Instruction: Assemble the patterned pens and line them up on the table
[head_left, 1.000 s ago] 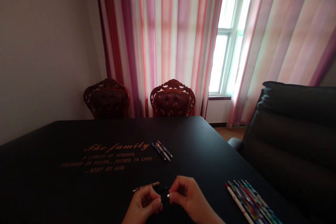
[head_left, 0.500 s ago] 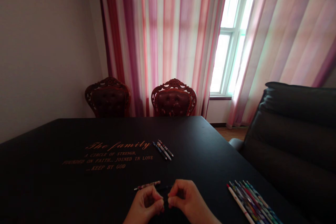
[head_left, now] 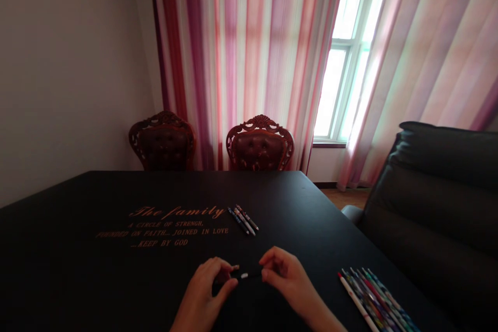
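My left hand (head_left: 206,290) is low over the black table, thumb and fingers parted, with nothing visible between them. Just beyond its fingertips shows the end of a patterned pen part (head_left: 235,267), the rest covered by the hand. My right hand (head_left: 288,280) is opposite, its fingers curled loosely and the thumb apart from them. Between the two hands lies a small white piece (head_left: 244,275), with a thin dark piece (head_left: 254,274) running from it toward my right fingertips. Against the black surface the dark piece is hard to make out.
Farther along the black table (head_left: 311,218) several pens (head_left: 243,220) lie side by side near gold lettering (head_left: 167,227). At the right edge is a row of several colourful pens (head_left: 375,298). Two carved chairs (head_left: 260,145) stand behind; a dark leather seat (head_left: 439,202) is on the right.
My hands were close together with pinched fingers; they have moved apart and their fingers have opened. A small white piece now shows between them. My left hand now covers most of the patterned pen part.
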A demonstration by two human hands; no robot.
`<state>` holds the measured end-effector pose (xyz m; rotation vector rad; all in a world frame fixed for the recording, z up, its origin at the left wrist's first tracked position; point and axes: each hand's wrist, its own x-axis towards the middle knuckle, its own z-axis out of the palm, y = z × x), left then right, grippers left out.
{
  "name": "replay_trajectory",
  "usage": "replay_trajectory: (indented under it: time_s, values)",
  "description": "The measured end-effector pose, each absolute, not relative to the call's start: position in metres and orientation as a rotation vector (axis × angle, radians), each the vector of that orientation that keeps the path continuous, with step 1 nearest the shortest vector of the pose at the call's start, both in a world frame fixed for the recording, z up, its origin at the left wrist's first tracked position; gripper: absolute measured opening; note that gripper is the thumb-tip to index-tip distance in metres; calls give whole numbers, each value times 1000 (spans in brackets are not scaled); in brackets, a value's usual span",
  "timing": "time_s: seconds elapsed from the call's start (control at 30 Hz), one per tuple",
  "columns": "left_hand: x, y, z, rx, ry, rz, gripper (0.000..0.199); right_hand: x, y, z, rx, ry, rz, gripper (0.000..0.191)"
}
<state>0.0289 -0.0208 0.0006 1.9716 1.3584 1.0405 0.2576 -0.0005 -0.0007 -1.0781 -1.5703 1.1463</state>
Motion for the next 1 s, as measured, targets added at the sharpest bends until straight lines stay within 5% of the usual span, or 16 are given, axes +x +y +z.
replay_trajectory:
  time_s: [0.33, 1.0]
  values:
    - [16, -11, -2, 2303, 1625, 761, 13, 296, 22, -5, -1052, -1245, 1242, 29]
    - [13, -14, 7, 2290, 1525, 983, 12, 293, 24, -7, -1128, -1481, 1066, 25]
